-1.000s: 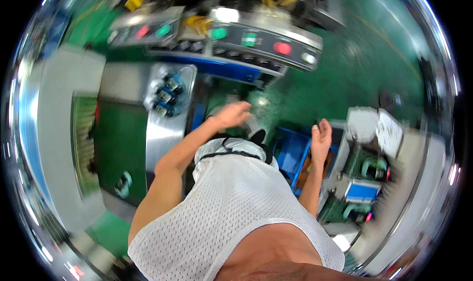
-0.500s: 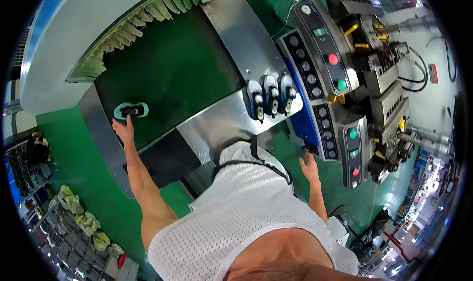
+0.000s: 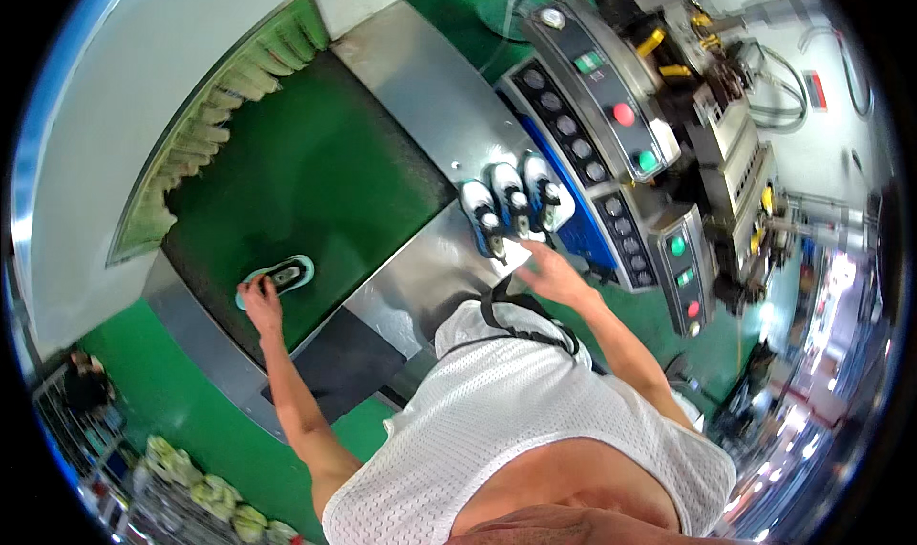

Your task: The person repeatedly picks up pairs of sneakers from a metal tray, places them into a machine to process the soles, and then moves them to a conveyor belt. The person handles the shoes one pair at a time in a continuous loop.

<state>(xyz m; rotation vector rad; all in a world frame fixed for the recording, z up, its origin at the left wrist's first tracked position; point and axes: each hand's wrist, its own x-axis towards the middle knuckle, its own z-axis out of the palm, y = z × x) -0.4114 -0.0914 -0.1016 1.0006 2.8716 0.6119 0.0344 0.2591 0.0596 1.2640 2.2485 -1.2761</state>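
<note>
My left hand point(image 3: 260, 301) is on the near end of a shoe sole point(image 3: 287, 276), its fingers closed over the edge. The sole has a pale teal rim and a dark middle, and lies on a green conveyor belt point(image 3: 315, 182). At the right, several centimetres or less from three shoes, is my right hand point(image 3: 554, 276), slightly blurred, fingers apart and nothing visible in them. The white, blue and black shoes point(image 3: 511, 201) stand side by side on a metal ledge point(image 3: 406, 282), with lasts showing in their openings.
A pale machine housing point(image 3: 191, 39) with a green fringed curtain point(image 3: 220, 115) covers the belt's far end. To the right stands a press machine with gauges point(image 3: 565, 125) and a control panel point(image 3: 611, 96). A dark mat point(image 3: 349, 363) lies at the belt's near end. Yellow-green bags point(image 3: 215, 497) sit lower left.
My right hand has moved up and left, from beside the machine to the shoes. My left hand has gone from touching the sole to gripping its end. The view has shifted.
</note>
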